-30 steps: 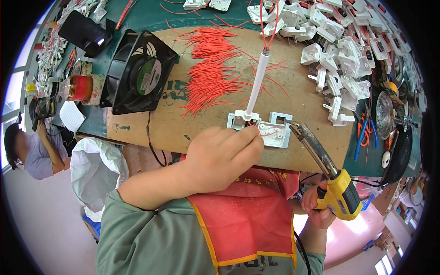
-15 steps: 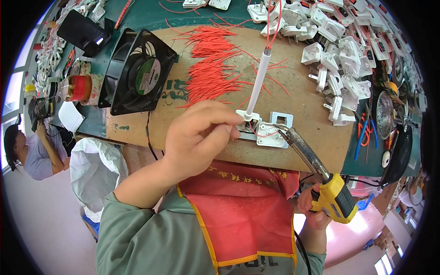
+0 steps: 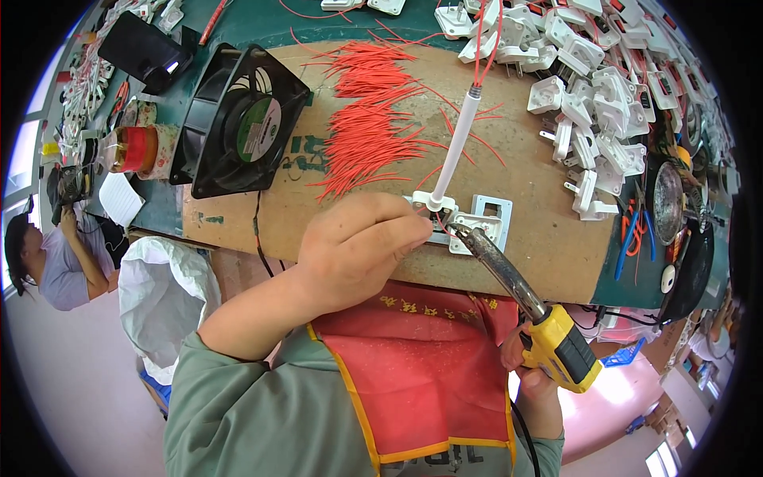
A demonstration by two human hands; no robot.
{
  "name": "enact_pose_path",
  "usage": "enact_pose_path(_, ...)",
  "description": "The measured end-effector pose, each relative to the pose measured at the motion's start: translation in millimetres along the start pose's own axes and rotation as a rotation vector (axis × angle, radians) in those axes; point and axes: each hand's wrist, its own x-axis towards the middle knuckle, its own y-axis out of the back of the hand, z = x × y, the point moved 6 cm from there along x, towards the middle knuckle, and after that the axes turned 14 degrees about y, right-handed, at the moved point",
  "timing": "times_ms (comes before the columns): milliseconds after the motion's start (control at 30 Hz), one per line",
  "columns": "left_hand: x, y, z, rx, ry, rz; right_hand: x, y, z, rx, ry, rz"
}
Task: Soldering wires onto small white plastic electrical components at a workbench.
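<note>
Along the left edge of the brown board (image 3: 238, 230) a black fan (image 3: 242, 119) is leaning, with a red-capped jar (image 3: 135, 149) just beyond it at the desk's left side, and a co-worker in a pale top is bending over other work well off to the left. Toward the board's middle, a heap of cut red wires (image 3: 366, 131) is lying fanned out, untouched. At the board's near edge the left hand (image 3: 354, 254) is curling its fingers down onto a small white plug part (image 3: 435, 215), pinching something against it; the fingertips are hiding what, though a short red wire end seems likely. A white tube (image 3: 457, 143) is rising from that part toward the far edge. Just right of it a second white plug part (image 3: 486, 222) is sitting beside the first. The right hand (image 3: 534, 381), below the near edge, is wrapping fully closed around the yellow handle of a soldering iron (image 3: 509, 278), whose tip is touching the part at the left fingertips. Judging by this, a joint is being soldered; the next move calls for keeping the wire steady and lifting the tip cleanly. White plug parts are piling up in a loose heap (image 3: 596, 103) at the far right corner.
</note>
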Motion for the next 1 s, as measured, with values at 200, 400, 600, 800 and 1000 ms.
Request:
enact_pose_path(200,-1,-7,1,0.092,0.039,0.094,1,-7,0,0.105,-0.093,0.146)
enact_pose_path(400,-1,-7,2,0.136,0.026,0.105,5,-17,-6,0.153,-0.212,0.306)
enact_pose_path(600,-3,-8,2,0.136,0.019,0.071,6,-12,-2,0.124,-0.146,0.240)
enact_pose_path(800,-3,-9,2,0.143,0.024,0.060,4,-6,4,0.059,-0.057,0.108)
enact_pose_path(1000,-2,-9,3,0.148,0.024,0.057,9,-11,2,0.020,-0.031,0.049)
